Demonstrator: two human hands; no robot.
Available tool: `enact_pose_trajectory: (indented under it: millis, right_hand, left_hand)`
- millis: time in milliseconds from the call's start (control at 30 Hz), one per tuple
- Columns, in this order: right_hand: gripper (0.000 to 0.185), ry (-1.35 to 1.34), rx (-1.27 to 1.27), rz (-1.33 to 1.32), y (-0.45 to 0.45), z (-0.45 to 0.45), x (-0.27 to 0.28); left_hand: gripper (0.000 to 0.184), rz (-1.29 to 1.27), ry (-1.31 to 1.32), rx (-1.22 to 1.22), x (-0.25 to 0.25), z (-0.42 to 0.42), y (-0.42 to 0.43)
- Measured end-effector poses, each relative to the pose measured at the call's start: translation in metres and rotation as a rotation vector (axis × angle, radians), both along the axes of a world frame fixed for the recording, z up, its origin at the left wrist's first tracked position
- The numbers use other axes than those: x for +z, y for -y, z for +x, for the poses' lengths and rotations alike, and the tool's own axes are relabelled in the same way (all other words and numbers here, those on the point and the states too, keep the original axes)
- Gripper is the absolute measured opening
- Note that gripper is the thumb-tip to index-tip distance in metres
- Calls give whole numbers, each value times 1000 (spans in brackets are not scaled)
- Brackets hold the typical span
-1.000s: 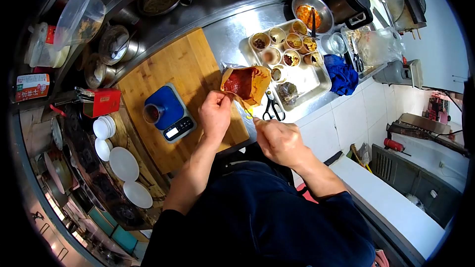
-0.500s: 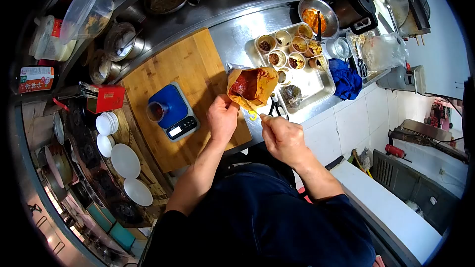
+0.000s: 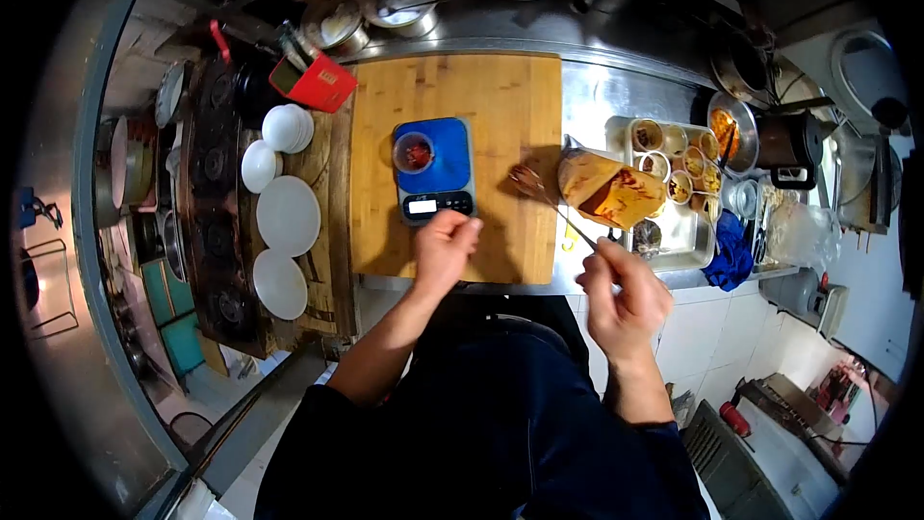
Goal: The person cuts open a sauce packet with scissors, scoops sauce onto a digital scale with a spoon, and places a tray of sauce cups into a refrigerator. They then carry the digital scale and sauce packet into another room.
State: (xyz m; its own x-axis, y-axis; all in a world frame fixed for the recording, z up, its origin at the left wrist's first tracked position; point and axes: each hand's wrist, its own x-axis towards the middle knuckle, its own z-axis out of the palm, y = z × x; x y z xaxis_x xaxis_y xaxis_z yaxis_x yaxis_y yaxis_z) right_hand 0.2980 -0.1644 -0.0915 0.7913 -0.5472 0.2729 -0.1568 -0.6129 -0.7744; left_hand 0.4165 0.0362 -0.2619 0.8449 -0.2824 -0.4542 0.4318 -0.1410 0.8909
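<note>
My right hand [image 3: 626, 294] grips the thin handle of a spoon [image 3: 531, 180], whose red-stained head hangs over the right part of the cutting board. A paper bag [image 3: 602, 183] with red smears stands just beyond that hand, its mouth tipped toward me. My left hand [image 3: 446, 252], fingers curled and nothing visible in them, is beside the lower edge of a blue kitchen scale [image 3: 448, 164]. On the scale sits a clear plastic cup [image 3: 415, 152] with some red contents. The scale rests on a wooden cutting board [image 3: 510, 106].
Right of the bag, a metal tray [image 3: 693, 248] holds several filled cups, with a bowl of orange-red food [image 3: 736, 133] behind it. A blue cloth [image 3: 730, 255] lies at the tray's corner. White plates [image 3: 288, 217] and a red box [image 3: 318, 83] stand left.
My left hand has let go of the bag and moved left to the scale. My right hand has lifted the spoon out of the bag. The view has turned left; red contents now show in the cup.
</note>
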Motion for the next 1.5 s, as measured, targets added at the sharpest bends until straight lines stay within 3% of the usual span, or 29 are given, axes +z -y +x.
enact_pose_trajectory:
  millis: [133, 300, 400, 800, 1500]
  right_hand:
    - [21, 100, 217, -84, -35, 74, -38]
    - [21, 10, 351, -165, -67, 129, -61]
    - [20, 34, 340, -205, -83, 148, -76]
    - [21, -142, 256, -303, -106, 183, -91]
    - [16, -257, 179, -81, -112, 191, -103]
  left_hand:
    - [12, 77, 1, 199, 1, 45, -57]
    - [16, 137, 8, 294, 10, 94, -64]
    - [22, 154, 8, 283, 3, 114, -61]
    - [11, 91, -9, 224, -9, 131, -57]
    - [16, 62, -9, 205, -5, 129, -55]
